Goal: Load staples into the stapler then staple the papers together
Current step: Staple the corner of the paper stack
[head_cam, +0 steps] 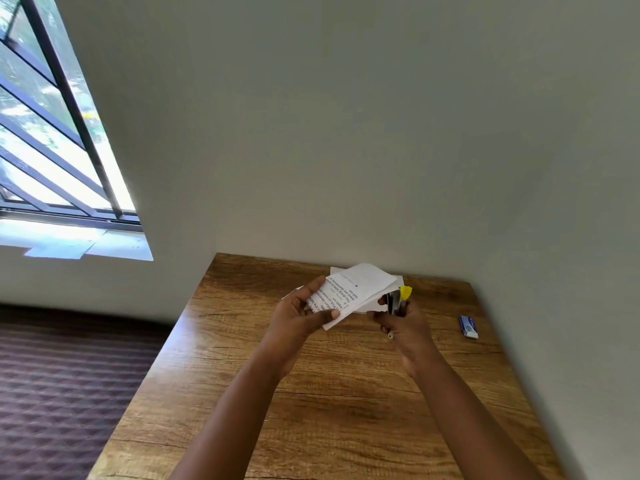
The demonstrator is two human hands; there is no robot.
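The left hand (304, 315) holds the papers (360, 292). The right hand (398, 320) grips one stapler (398, 301) at their right edge. One box (468, 326) sits near the table (311, 410) edge.

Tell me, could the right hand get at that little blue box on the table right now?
Probably not yet: the right hand grips the stapler at the papers. The table between it and the blue box looks unobstructed.
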